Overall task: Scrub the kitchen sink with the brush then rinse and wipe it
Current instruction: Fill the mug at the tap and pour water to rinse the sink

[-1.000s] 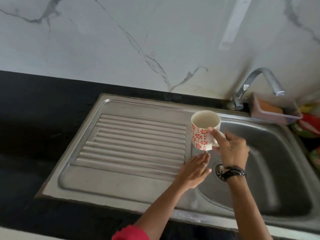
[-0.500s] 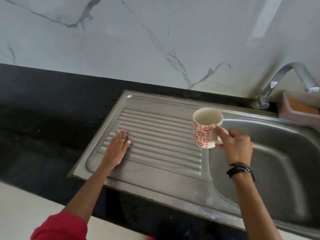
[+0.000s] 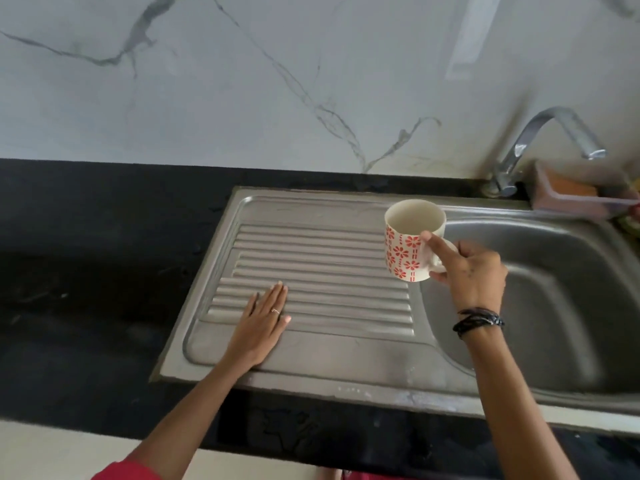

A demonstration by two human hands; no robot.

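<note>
From my head camera I look down on the steel sink (image 3: 571,292), its basin to my right and its ribbed drainboard (image 3: 311,268) to my left, set in a black counter (image 3: 86,271) below a marbled wall (image 3: 277,81). My left hand (image 3: 258,327) lies flat on the ridges near the front left corner, fingers straight and close together, a thin ring on one of them. My right hand (image 3: 472,271) holds a white mug (image 3: 414,239) with red flowers upright above the edge between drainboard and basin, thumb pressed on its side, fingers curled at the handle. The tap (image 3: 540,140) stands at the back, beside a pink tray (image 3: 571,199) holding something orange
</note>
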